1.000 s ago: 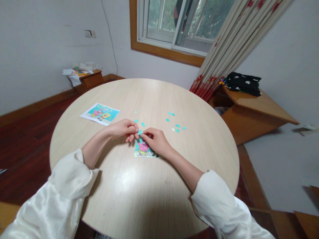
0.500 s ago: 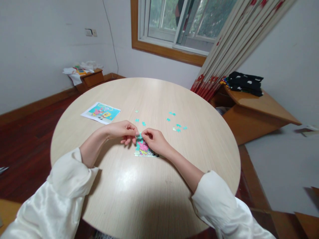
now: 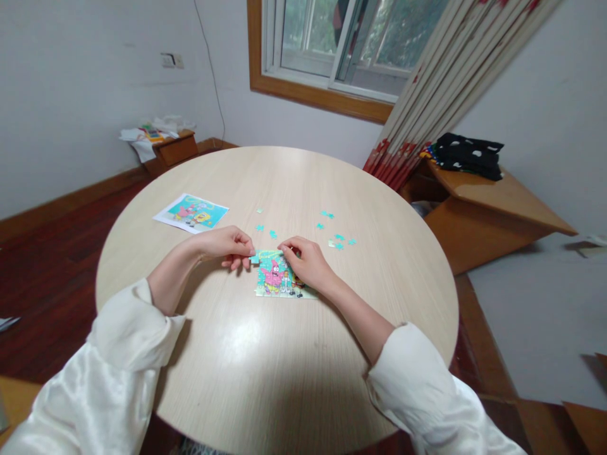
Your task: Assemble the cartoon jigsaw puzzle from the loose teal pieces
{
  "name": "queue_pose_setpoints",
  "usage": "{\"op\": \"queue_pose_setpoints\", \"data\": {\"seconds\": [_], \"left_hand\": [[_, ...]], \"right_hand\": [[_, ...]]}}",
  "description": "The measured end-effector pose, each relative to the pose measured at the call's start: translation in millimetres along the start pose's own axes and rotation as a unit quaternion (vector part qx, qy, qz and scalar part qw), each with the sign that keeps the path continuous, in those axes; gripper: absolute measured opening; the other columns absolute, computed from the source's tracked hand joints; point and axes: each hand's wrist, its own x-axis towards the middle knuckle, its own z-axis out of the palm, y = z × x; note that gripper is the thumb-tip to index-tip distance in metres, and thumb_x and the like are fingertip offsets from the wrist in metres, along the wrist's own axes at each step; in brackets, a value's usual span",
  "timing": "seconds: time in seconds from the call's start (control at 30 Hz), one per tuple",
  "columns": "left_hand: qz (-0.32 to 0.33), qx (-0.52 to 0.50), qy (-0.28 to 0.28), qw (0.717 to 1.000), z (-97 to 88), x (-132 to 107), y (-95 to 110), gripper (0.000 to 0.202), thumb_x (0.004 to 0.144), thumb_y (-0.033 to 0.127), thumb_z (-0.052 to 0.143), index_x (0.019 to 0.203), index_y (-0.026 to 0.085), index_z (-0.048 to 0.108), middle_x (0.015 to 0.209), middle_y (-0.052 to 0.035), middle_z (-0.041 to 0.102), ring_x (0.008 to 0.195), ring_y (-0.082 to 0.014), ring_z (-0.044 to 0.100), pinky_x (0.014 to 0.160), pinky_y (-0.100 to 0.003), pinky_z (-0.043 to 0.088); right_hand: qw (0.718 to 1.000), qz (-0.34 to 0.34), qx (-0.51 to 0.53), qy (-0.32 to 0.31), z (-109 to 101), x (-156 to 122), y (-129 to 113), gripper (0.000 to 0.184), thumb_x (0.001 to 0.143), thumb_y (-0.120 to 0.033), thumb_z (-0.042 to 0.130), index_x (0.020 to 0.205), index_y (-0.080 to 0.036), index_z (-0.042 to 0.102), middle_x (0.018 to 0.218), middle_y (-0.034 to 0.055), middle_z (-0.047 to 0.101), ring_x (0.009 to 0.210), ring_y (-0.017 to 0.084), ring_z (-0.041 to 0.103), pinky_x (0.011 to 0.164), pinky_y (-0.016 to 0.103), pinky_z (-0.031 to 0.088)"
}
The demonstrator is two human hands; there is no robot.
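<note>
A partly assembled jigsaw puzzle (image 3: 272,272) lies flat on the table, showing a pink starfish character and other cartoon figures on teal. At its upper left edge, my left hand (image 3: 234,248) is closed in a pinch on a small teal puzzle piece (image 3: 255,259). My right hand (image 3: 307,262) is over the puzzle's upper right part, fingers curled at the top edge. It covers that side of the picture, and whether anything is between its fingertips is hidden.
Loose teal puzzle pieces (image 3: 339,237) lie beyond the puzzle to the right, with a few more pieces (image 3: 273,234) just above it. A printed reference picture (image 3: 192,212) rests at the left on the round wooden table (image 3: 237,379). Folded black cloth (image 3: 469,156) sits on a side cabinet.
My right hand has moved right along the puzzle's top edge, uncovering more of the picture. My left hand has drawn slightly left, and the teal piece in it now shows.
</note>
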Motion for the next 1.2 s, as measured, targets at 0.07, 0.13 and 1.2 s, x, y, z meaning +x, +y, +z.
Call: {"op": "queue_pose_setpoints", "data": {"seconds": [0.07, 0.13, 1.2], "left_hand": [[-0.01, -0.006, 0.002, 1.0, -3.4, -0.1, -3.4, 0.019, 0.075, 0.028, 0.069, 0.065, 0.013, 0.064, 0.06, -0.0055, 0.07, 0.042, -0.0084, 0.055, 0.035, -0.016, 0.033], [-0.016, -0.009, 0.001, 1.0, -5.0, -0.9, -4.8, 0.018, 0.074, 0.029, 0.07, 0.066, 0.014, 0.064, 0.061, -0.0053, 0.07, 0.042, -0.0089, 0.057, 0.035, -0.016, 0.034], [0.053, -0.07, 0.042, 0.995, 20.9, 9.4, 7.1, 0.013, 0.079, 0.024, 0.064, 0.074, 0.015, 0.056, 0.07, -0.0065, 0.069, 0.056, -0.0132, 0.065, 0.05, -0.022, 0.048]], "right_hand": [[1.0, -0.01, -0.011, -0.001, -1.3, -0.5, 1.7, 0.018, 0.087, -0.016, 0.052, 0.081, -0.015, 0.069, 0.08, 0.0039, 0.066, 0.072, 0.012, 0.056, 0.071, 0.026, 0.041], [1.0, -0.022, -0.02, -0.005, -1.9, -1.2, 2.3, 0.017, 0.087, -0.015, 0.052, 0.08, -0.015, 0.068, 0.081, 0.004, 0.066, 0.073, 0.012, 0.057, 0.073, 0.026, 0.041], [0.985, 0.075, -0.033, 0.153, -52.7, -1.2, 63.3, 0.02, 0.081, -0.022, 0.051, 0.076, -0.014, 0.068, 0.081, 0.0075, 0.07, 0.07, 0.016, 0.058, 0.073, 0.031, 0.044]]}}
